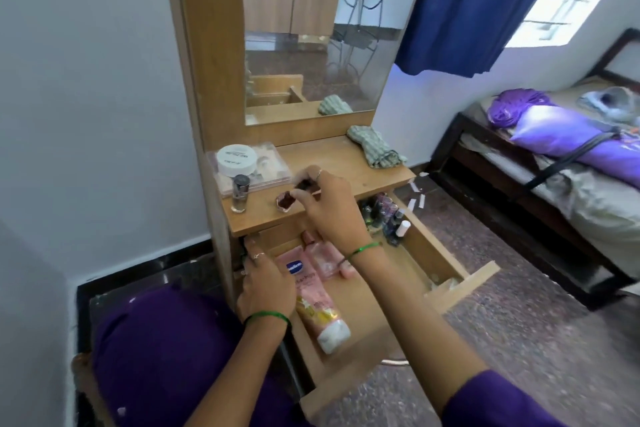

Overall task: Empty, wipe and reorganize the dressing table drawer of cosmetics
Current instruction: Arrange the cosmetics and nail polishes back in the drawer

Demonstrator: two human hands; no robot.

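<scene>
- My right hand (pixel 323 199), centre frame, pinches a small dark red item (pixel 303 185) above the wooden tabletop (pixel 332 163), setting emptied cosmetics clear of the drawer (pixel 446 253).
- My left hand (pixel 265 282), lower centre, rests curled at the drawer's left edge; whether it grips anything I cannot tell.
- A glossy pink tube (pixel 317 302) and upright nail-polish bottles (pixel 388 218) remain inside.
- A crumpled cloth (pixel 375 149) waits upper right.

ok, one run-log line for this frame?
stage: emptying | right hand: setting small dark red bottle on tabletop | left hand: in open drawer | cloth: unused
</scene>
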